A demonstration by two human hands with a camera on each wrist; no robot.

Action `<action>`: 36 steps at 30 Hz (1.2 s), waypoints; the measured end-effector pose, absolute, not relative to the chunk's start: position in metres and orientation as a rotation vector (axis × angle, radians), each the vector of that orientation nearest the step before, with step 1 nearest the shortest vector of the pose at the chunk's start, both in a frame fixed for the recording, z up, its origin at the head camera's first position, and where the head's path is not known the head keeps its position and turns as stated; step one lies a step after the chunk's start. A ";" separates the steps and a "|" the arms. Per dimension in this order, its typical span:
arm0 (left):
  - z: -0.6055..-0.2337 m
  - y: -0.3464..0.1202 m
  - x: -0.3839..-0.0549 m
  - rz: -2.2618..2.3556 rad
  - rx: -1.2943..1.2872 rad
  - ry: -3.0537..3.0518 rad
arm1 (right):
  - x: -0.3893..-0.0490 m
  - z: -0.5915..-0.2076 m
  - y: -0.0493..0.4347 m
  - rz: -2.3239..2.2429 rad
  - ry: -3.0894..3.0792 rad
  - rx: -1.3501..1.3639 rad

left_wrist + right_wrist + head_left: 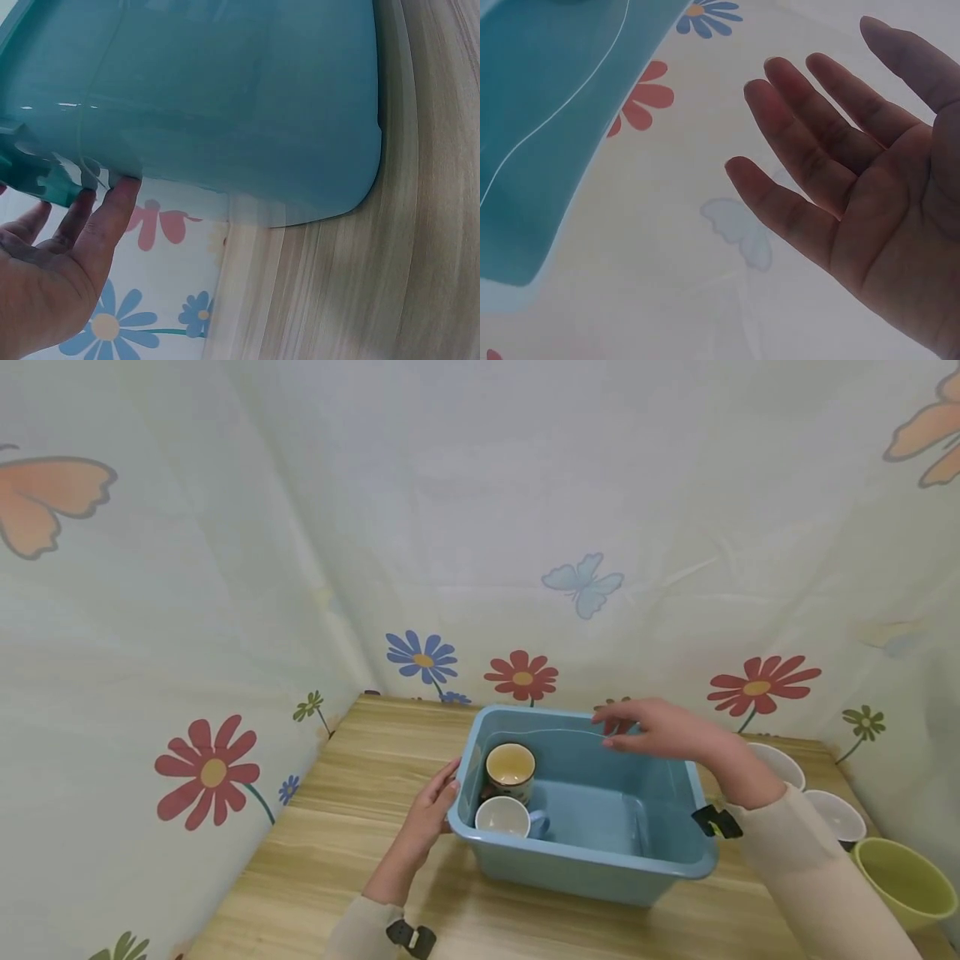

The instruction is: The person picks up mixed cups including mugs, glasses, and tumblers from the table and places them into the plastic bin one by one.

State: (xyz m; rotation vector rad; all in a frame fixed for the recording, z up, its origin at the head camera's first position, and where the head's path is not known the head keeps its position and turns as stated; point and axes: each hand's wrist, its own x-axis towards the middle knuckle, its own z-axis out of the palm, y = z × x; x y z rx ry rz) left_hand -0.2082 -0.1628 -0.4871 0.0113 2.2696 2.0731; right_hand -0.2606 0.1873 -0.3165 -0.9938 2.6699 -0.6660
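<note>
A blue plastic bin (585, 857) stands on the wooden table. Inside its left end are a cup with a yellow interior and patterned outside (512, 766) and, nearer me, a mug with a white interior and blue handle (502, 817). At the bin's left end is my left hand (427, 814); in the left wrist view its fairly straight fingers (112, 214) touch the bin just by the rim. My right hand (652, 728) hovers over the far rim, toward the right. Its fingers (787, 127) are loosely bent and spread, holding nothing.
To the right of the bin, partly behind my right forearm, are two white-lined vessels, one farther back (780, 766) and one nearer (836, 816), and a green bowl (903, 881). A flower-printed curtain (480, 527) hangs behind and beside the wooden table (315, 860).
</note>
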 end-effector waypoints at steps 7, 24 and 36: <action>-0.485 -0.162 -0.208 2.066 0.016 2.269 | -0.251 -0.316 0.209 -0.741 2.732 -0.938; -0.486 -0.162 -0.207 2.050 0.045 2.265 | -0.221 -0.338 0.259 -0.911 2.887 -0.832; -0.487 -0.162 -0.208 2.077 0.032 2.259 | -0.202 -0.368 0.297 -0.968 3.103 -0.619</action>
